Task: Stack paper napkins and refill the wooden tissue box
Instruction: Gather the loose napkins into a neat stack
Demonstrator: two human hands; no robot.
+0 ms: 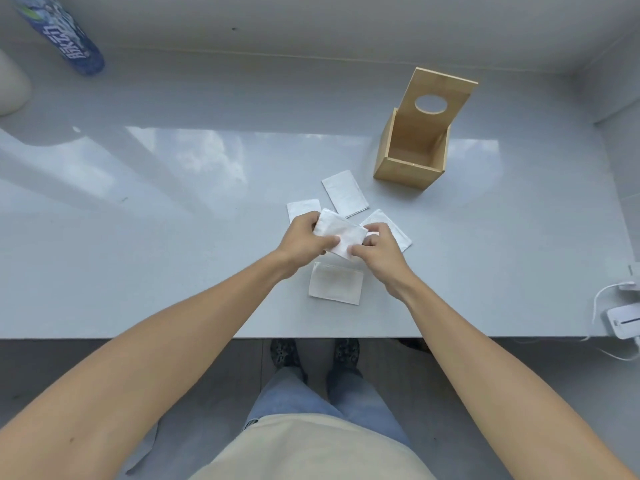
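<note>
White paper, folded: one napkin (341, 236) held just above the worktop (173, 237), pinched at its left edge by the left hand (304, 239) and at its near right corner by the right hand (379, 245), both closed on it. Gathering step, seemingly, stack barely begun. Loose napkins lying around: one nearer the body (336, 284), one beyond (345, 192), one peeking out past the left hand (301, 207), one partly under the right hand (394, 230). Further right, well apart, wooden tissue box (410, 152) upright, lid (437, 98) swung open, inside looking empty. Next, probably: lay held napkin squarely on another, edges aligned, collect the rest, then carry to the box.
</note>
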